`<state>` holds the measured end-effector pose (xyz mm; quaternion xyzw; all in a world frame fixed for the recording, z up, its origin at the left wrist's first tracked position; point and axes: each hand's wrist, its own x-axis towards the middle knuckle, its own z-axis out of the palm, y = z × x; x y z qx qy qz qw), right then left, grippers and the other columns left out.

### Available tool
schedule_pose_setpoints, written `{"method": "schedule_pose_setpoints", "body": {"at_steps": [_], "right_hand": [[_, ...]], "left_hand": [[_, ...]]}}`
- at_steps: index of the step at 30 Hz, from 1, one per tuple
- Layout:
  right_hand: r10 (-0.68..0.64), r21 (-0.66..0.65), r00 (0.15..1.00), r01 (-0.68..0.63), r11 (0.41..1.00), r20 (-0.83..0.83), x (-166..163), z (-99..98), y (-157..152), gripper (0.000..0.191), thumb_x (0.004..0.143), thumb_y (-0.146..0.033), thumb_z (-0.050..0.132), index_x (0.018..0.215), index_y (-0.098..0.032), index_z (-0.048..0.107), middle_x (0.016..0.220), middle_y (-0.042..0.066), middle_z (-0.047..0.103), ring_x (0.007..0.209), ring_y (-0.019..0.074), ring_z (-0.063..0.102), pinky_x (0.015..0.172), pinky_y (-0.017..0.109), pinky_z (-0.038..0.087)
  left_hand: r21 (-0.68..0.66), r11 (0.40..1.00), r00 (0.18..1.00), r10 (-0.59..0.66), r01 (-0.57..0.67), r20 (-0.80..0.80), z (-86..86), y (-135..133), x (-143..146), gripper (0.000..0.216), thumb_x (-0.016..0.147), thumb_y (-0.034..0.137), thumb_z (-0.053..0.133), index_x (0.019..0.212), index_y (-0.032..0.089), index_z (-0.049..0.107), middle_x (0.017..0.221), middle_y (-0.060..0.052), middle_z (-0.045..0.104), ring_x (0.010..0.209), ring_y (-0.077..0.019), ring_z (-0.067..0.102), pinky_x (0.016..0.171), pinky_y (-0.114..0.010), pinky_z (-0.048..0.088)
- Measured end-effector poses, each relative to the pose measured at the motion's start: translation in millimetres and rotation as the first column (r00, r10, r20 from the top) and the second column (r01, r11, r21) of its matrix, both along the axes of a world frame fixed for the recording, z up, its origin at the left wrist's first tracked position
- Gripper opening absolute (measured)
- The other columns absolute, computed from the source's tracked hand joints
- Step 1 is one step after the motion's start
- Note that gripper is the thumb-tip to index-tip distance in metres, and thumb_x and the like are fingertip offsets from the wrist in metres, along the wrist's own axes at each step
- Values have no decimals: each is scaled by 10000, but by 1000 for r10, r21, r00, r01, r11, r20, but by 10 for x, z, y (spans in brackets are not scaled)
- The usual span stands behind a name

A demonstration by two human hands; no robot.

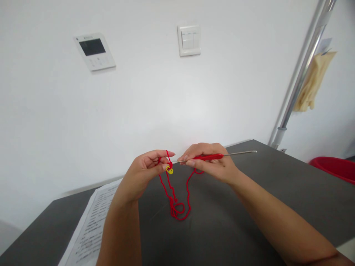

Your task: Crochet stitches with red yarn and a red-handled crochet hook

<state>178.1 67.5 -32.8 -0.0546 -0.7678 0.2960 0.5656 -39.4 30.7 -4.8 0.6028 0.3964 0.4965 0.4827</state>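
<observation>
My right hand (209, 160) is closed around a crochet hook with a red handle (209, 157). Its metal shaft sticks out at both ends, and the left tip reaches the small red stitches by my left fingers. Between thumb and fingers, my left hand (142, 171) pinches the red yarn (170, 165), with one strand passing over the index finger. A yellow stitch marker (169, 170) hangs in the yarn just below the left thumb tip. From there, loose red yarn (180, 218) drops to the dark table and lies in loops.
Printed sheets of paper (90, 225) lie on the dark grey table (222, 225), partly under my left forearm. A white wall stands behind the table. At the right are a metal pole (302, 77), hanging cream gloves (313, 81) and a red basin (332, 166).
</observation>
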Motion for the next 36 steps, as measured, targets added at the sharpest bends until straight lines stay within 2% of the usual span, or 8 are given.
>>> {"method": "schedule_pose_setpoints", "body": {"at_steps": [4, 7, 10, 15, 20, 28, 32, 36], "right_hand": [[86, -290, 973, -148, 946, -216, -129, -45, -27, 154, 869, -316, 797, 856, -168, 752, 818, 42, 784, 727, 163, 773, 701, 280, 661], [142, -310, 927, -256, 916, -347, -203, -77, -38, 135, 865, -294, 804, 856, -177, 737, 809, 25, 792, 702, 154, 780, 685, 276, 677], [148, -264, 934, -240, 934, -325, -180, -73, -46, 131, 882, -299, 787, 866, -182, 730, 840, 32, 806, 719, 156, 789, 694, 281, 682], [-47, 34, 998, 48, 998, -45, -27, 7, -96, 37, 900, -195, 737, 872, -184, 714, 927, 79, 815, 854, 181, 799, 765, 283, 661], [-219, 286, 974, 194, 938, 57, 31, 56, -119, 66, 922, -145, 694, 961, -198, 691, 1024, 85, 814, 975, 172, 786, 877, 280, 638], [-201, 542, 978, 194, 818, -46, -30, -33, -27, 195, 954, -119, 650, 1128, -205, 665, 1087, 121, 799, 1019, 181, 770, 862, 282, 640], [-200, 442, 979, 190, 877, -23, -61, -54, -79, 153, 938, -105, 669, 1062, -187, 710, 1070, 115, 807, 1007, 186, 776, 875, 288, 645], [-129, 26, 990, 131, 991, -53, -102, -46, -116, 57, 921, -222, 731, 957, -186, 756, 970, 83, 818, 885, 202, 799, 805, 311, 665]], "left_hand": [[-12, 999, 997, -49, 50, 55, -16, 8, 29, 276, 648, 230, 888, 913, 178, 830, 740, -40, 737, 687, -156, 638, 692, -273, 492], [-24, 998, 993, -48, 51, 104, -23, 12, 62, 282, 629, 219, 893, 899, 165, 832, 738, -47, 738, 689, -150, 634, 696, -263, 482], [-40, 997, 983, -62, 70, 173, -20, 11, 88, 298, 611, 218, 896, 897, 158, 839, 706, -46, 724, 653, -131, 619, 663, -239, 463], [-31, 997, 970, -56, 65, 238, -5, 3, 118, 325, 597, 209, 889, 915, 160, 844, 701, -44, 717, 650, -133, 621, 670, -244, 473], [-14, 999, 974, -34, 38, 224, 0, -22, 142, 333, 601, 218, 891, 926, 169, 844, 693, -39, 722, 648, -136, 633, 681, -250, 487], [-12, 1000, 978, 1, 1, 209, 19, -53, 110, 359, 579, 238, 920, 924, 174, 844, 695, -38, 726, 644, -130, 632, 657, -235, 489], [32, 998, 986, 52, -58, 159, 54, -62, 28, 294, 592, 220, 917, 874, 175, 845, 687, -29, 713, 648, -120, 619, 631, -211, 469], [16, 999, 982, 43, -47, 184, 71, -55, 10, 268, 568, 202, 917, 820, 163, 836, 671, -37, 712, 625, -125, 609, 608, -223, 468]]}}
